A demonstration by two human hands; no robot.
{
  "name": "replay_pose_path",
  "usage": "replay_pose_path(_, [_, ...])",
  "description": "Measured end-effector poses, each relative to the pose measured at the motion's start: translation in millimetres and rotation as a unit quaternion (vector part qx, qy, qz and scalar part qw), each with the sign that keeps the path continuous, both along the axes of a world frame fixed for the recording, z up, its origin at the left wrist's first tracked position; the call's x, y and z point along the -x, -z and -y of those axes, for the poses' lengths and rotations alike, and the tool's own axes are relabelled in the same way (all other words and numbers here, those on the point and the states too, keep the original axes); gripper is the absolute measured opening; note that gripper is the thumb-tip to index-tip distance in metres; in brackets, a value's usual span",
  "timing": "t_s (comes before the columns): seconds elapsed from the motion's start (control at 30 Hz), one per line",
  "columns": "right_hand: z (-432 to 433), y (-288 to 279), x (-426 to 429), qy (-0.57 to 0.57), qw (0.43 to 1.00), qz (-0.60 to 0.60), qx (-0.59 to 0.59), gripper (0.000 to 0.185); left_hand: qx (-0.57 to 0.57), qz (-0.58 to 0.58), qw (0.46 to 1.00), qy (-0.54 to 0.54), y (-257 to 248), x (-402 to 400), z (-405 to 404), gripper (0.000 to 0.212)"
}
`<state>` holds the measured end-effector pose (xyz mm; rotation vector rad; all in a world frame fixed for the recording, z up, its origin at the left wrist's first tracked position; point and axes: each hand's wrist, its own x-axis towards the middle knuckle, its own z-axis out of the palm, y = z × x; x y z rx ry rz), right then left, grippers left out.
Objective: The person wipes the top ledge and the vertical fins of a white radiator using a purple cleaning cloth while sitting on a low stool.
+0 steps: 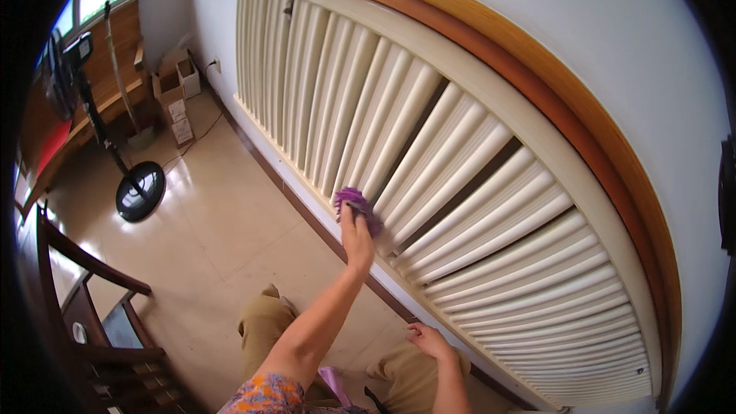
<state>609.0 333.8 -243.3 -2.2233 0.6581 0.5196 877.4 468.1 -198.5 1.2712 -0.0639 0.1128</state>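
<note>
My left hand (357,236) is shut on a purple cloth (352,198), which it presses against the lower end of the slats of a cream slatted panel (397,121). The cloth and fingertips are slightly blurred. My right hand (430,340) is lower down, near the panel's bottom rail and above my right knee, its fingers partly curled. Whether it holds anything small cannot be told. Dark gaps show between some slats.
A wooden ledge (517,29) runs along the panel's top. On the tiled floor (230,224) at left stand a fan with a round black base (141,191), cardboard boxes (169,89), a wooden bench (123,95) and a dark wooden chair (98,351). A cable lies by the wall.
</note>
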Motion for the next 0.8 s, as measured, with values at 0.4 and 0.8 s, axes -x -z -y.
replay_pose_path(0.4, [-9,6,5,0.003,0.997,0.069,-0.021,0.039,-0.214,0.493,0.843,-0.027,-166,35,33,0.050])
replay_pose_path(0.8, [6,5,19,-0.005,0.999,0.043,0.002,0.044,0.182,0.023,0.964,0.192,-55,125,28,0.035])
